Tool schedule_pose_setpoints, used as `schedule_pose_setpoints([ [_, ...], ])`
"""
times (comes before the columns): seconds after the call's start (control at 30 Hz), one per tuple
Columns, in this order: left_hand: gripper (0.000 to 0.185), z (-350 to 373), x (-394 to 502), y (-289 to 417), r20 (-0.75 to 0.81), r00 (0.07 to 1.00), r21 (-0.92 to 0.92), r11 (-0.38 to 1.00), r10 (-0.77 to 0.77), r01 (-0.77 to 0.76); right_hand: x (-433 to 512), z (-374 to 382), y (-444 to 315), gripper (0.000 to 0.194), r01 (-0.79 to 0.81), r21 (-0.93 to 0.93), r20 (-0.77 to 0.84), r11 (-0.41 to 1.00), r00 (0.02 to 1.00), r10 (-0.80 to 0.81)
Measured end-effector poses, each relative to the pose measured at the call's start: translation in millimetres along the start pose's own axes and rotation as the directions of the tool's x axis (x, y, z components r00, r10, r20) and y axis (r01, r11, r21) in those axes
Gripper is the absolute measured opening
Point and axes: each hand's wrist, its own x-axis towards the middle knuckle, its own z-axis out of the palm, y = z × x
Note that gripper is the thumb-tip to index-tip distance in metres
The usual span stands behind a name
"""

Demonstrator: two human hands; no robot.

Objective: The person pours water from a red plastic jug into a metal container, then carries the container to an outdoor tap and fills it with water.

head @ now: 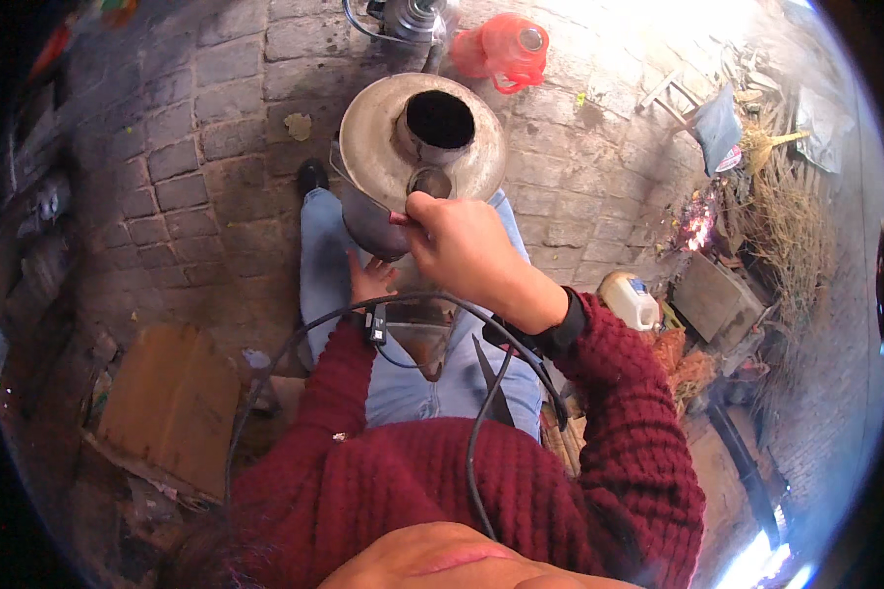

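Note:
A large metal kettle-like vessel (pixel 361 132) with a wide dark central opening is in front of me, above my knees. My right hand (pixel 460 247) is closed on its wire handle, whose reddish grip (pixel 398 218) shows beside my fingers. A small round opening or cap lies just beyond my knuckles. My left hand (pixel 370 281) is near the vessel's lower dark part (pixel 376 232), fingers spread; whether it touches is unclear. A black cable (pixel 442 296) loops across both forearms. A pointed metal piece (pixel 426 346) lies between my thighs.
Beyond the vessel stand a red plastic jug (pixel 497 51) and another metal vessel (pixel 412 18). At the right, a small fire (pixel 698 224) burns near dry brush (pixel 784 228), a grey block (pixel 718 294) and a white plastic jug (pixel 630 300). A cardboard box (pixel 169 405) sits at left on stone paving.

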Motion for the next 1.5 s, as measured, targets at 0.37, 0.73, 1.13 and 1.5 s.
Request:
schedule_pose_setpoints([
  [0.37, 0.106, 56, -6, 29, -0.189, 0.974, 0.335, 0.940, 0.128, -0.059, -38, -19, 9, 0.020, 0.033, 0.057, -0.075, 0.998, 0.997, -0.029],
  [0.73, 0.108, 113, -7, 35, -0.427, 0.893, 0.419, 0.906, 0.140, 0.058, -29, -51, 47, 0.018, -0.084, 0.123, -0.209, 0.989, 0.972, 0.109],
  [1.13, 0.108, 141, -31, 32, -0.454, 0.877, 0.516, 0.849, 0.156, 0.115, -15, -43, 82, 0.024, -0.148, 0.172, -0.283, 0.974, 0.939, 0.193],
  [1.5, 0.105, 120, -55, 32, -0.392, 0.882, 0.430, 0.900, 0.259, -0.073, -18, -45, 74, 0.016, -0.157, 0.199, -0.230, 0.967, 0.952, 0.202],
])
